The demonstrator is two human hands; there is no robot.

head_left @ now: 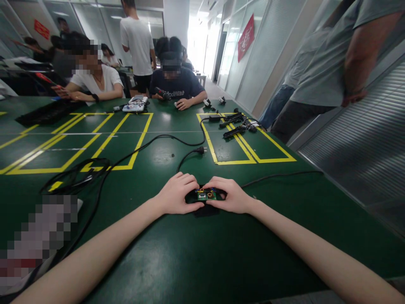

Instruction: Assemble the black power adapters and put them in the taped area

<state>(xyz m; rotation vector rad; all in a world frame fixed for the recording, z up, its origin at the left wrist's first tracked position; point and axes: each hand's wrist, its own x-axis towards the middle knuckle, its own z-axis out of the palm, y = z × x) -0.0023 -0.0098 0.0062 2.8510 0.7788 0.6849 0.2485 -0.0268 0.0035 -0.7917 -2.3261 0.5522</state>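
Observation:
A small green circuit board (206, 194) in a black housing rests on the green table (177, 253) straight in front of me. My left hand (177, 193) curls round its left side, fingers closed against the black housing. From the right, my right hand (229, 196) pinches the same piece, thumb and fingers closed on it. A black flat part (205, 210) shows under the board, between my thumbs.
A black cable with a plug (200, 149) lies just beyond my hands. Coiled black cables (76, 175) lie at the left. Black tools (236, 124) sit in a yellow-taped box at the far right. Two seated people work at the far edge; a person stands at the right.

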